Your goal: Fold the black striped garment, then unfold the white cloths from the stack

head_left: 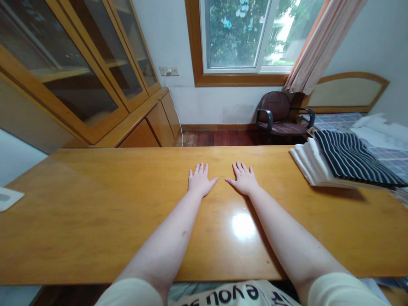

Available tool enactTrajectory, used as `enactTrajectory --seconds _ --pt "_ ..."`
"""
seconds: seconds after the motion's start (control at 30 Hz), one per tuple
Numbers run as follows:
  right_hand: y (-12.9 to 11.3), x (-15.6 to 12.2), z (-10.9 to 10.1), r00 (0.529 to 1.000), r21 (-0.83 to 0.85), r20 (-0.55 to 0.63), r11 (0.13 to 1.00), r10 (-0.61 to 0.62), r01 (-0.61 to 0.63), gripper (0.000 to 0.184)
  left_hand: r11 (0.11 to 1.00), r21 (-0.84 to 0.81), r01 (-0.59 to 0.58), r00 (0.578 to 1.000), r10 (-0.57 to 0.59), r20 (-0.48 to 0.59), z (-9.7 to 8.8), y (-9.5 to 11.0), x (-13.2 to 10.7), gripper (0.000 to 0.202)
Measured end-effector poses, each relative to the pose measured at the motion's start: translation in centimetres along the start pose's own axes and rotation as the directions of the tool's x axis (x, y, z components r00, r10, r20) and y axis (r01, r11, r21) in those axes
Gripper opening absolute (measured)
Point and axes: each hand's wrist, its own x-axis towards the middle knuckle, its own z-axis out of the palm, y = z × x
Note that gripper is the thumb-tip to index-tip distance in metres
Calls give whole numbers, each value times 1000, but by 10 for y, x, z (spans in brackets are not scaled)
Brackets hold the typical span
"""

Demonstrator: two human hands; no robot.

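My left hand (200, 179) lies flat, palm down, on the glossy wooden table (95, 204), fingers stretched out and slightly apart. My right hand (244, 178) lies flat beside it in the same way, thumbs pointing toward each other with a small gap between them. Neither hand holds anything. A stack of folded cloth (318, 165), white pieces with a dark striped piece (350, 159) on top, rests at the table's right end, well away from my right hand.
A white object (8, 197) sits at the table's left edge. Behind the table stand a glass-fronted wooden cabinet (79, 72), a dark office chair (277, 114) under the window, and a bed (376, 127) at the right.
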Motion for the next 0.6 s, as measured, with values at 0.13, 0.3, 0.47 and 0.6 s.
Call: enactTrajectory --seconds 0.13,0.3,0.47,0.6 --pt "0 0 0 1000 1 4 1000 5 -5 87 1000 3 3 1000 -3 3 1 0 0 86" --pt "1 1 2 1000 -1 -2 1000 3 -3 87 1000 -3 6 1000 -6 4 -1 1 0 87" --pt "2 1 3 1000 -11 2 1000 5 -5 86 1000 -1 5 1000 -5 26 -3 2 -1 86" --pt "2 1 3 1000 -5 4 1000 -2 2 87 1000 -7 -3 999 3 39 -3 1 0 87"
